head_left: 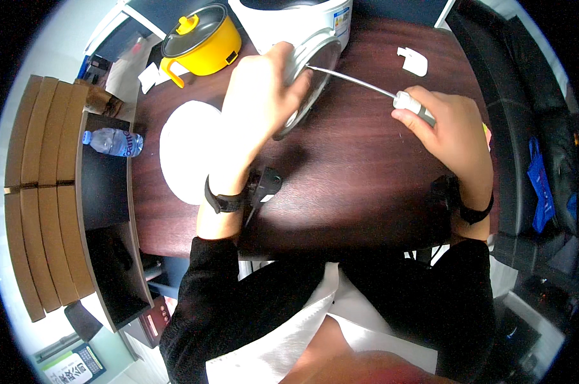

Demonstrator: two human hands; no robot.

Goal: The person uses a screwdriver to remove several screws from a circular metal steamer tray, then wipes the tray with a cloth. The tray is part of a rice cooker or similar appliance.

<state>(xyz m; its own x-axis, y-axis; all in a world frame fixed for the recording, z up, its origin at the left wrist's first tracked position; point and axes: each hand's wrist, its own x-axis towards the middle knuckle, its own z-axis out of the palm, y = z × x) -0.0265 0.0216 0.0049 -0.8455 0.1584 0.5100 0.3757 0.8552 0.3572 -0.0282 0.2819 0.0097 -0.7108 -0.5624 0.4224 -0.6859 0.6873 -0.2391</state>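
My left hand [264,96] is closed on a round white-and-grey lid [331,54], tilted up on edge above the table. In my right hand [446,125] is a screwdriver [366,84] with a pale handle, its long metal shaft pointing left. The shaft's tip reaches the inner side of the lid; whether it sits in a screw is too small to tell. Behind the lid stands a white rounded appliance body [264,22], its dark interior partly in view. A white oval cover [186,150] lies left of my left forearm.
A yellow pot [216,41] with a glass lid stands at the back left. A small white plastic piece [414,61] lies at the back right. Left of the table [341,211] are a water bottle [117,142] and stacked cardboard boxes [46,192]. A black sofa [513,128] is on the right.
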